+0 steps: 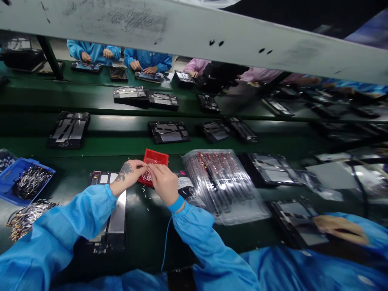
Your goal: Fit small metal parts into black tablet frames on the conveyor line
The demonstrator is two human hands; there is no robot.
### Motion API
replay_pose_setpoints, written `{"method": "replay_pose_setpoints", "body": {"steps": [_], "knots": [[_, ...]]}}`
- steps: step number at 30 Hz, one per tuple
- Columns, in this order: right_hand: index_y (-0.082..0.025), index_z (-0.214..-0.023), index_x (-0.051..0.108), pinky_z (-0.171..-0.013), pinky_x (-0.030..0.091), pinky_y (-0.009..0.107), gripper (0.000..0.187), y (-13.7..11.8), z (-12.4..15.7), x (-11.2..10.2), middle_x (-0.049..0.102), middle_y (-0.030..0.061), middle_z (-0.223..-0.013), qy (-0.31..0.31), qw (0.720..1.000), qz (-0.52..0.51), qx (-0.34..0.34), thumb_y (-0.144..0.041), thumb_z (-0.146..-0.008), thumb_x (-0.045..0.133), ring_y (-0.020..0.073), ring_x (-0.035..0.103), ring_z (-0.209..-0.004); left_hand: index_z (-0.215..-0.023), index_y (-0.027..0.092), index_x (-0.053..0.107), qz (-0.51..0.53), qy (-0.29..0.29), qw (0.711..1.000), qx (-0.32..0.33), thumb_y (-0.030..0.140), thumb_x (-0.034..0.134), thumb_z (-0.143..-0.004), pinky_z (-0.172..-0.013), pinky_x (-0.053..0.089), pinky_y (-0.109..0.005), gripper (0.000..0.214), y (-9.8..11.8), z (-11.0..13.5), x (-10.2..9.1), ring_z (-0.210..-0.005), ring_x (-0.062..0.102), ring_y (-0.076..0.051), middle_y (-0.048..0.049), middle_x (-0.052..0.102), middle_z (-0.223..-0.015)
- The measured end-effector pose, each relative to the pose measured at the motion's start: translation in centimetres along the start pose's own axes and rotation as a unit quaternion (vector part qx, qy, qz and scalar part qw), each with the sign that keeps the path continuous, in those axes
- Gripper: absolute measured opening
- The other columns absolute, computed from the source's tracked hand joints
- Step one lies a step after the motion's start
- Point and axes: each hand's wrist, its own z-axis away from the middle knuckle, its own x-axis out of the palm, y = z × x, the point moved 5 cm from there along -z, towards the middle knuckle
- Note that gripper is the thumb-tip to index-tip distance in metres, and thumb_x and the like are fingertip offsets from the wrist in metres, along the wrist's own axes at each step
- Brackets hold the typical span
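Observation:
My left hand (131, 173) and my right hand (163, 182) meet fingertip to fingertip over a small red bin (158, 155) that holds little white pieces. Both hands are pinched closed; whatever sits between the fingertips is too small to make out. Around my right wrist runs a blue wrist strap (176, 204) with a thin cord (166, 242) hanging from it. An opened tablet-like device (117, 220) lies partly under my left forearm, its inner parts showing. Tiny white bits are scattered on the green bench beside the bin.
At left stand a blue bin (8, 186) of small cables and a loose cable pile (28, 214). Clear plastic trays (224, 186) of circuit boards lie right of my hands. A co-worker's hand (341, 228) is near at right. Opened devices (169, 132) line the belt; a metal beam (182, 28) crosses overhead.

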Motion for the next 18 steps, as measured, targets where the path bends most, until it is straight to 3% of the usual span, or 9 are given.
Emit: {"method": "replay_pose_setpoints", "body": {"steps": [5,9,11,14,18], "knots": [[-0.016,-0.087,0.070,-0.070,0.044,0.027,0.024,0.1,-0.2,0.5,0.070,0.0061,-0.082,-0.024,0.998,0.051,-0.035,-0.020,-0.094,0.047,0.0169,0.062,-0.078,-0.073,0.020,0.074,-0.021,0.008,1.000,0.019,0.016,0.059,-0.071,-0.087,0.047,-0.031,0.016,0.6,0.7,-0.3,-0.085,0.064,-0.020,-0.0037,0.074,-0.085],[-0.016,-0.065,0.064,-0.059,0.038,0.026,0.037,2.6,-0.4,0.1,0.062,0.0054,-0.064,-0.022,0.990,0.114,0.075,-0.027,-0.095,0.045,0.0155,0.057,-0.063,-0.072,0.018,0.073,0.029,0.011,0.999,-0.007,0.017,0.061,-0.070,-0.079,0.051,-0.030,0.013,0.0,1.0,-1.2,-0.078,0.066,-0.020,-0.0044,0.074,-0.078],[-0.016,-0.067,0.064,-0.056,0.036,0.027,0.039,3.0,-0.2,0.0,0.061,0.0059,-0.066,-0.026,0.988,0.110,0.109,-0.029,-0.096,0.042,0.0157,0.056,-0.062,-0.075,0.015,0.073,0.075,0.014,0.997,-0.029,0.019,0.059,-0.072,-0.073,0.052,-0.030,0.014,-0.6,1.1,-1.6,-0.075,0.068,-0.020,-0.0063,0.075,-0.076],[-0.017,-0.082,0.067,-0.061,0.041,0.025,0.029,0.9,0.4,0.2,0.062,0.0051,-0.080,-0.032,0.994,0.005,0.108,-0.029,-0.094,0.044,0.0143,0.057,-0.066,-0.084,0.012,0.071,0.149,0.032,0.987,-0.054,0.023,0.058,-0.076,-0.074,0.054,-0.029,0.019,-1.4,1.5,-1.9,-0.079,0.070,-0.020,-0.0093,0.076,-0.081],[-0.020,-0.083,0.067,-0.059,0.040,0.024,0.022,-3.9,1.0,1.9,0.060,0.0011,-0.074,-0.080,0.986,-0.085,0.115,-0.038,-0.088,0.058,0.0132,0.057,-0.064,-0.086,0.012,0.069,0.216,0.059,0.973,-0.064,0.026,0.061,-0.075,-0.076,0.054,-0.030,0.020,-1.7,2.6,-2.1,-0.084,0.070,-0.020,-0.0102,0.075,-0.088]]}}
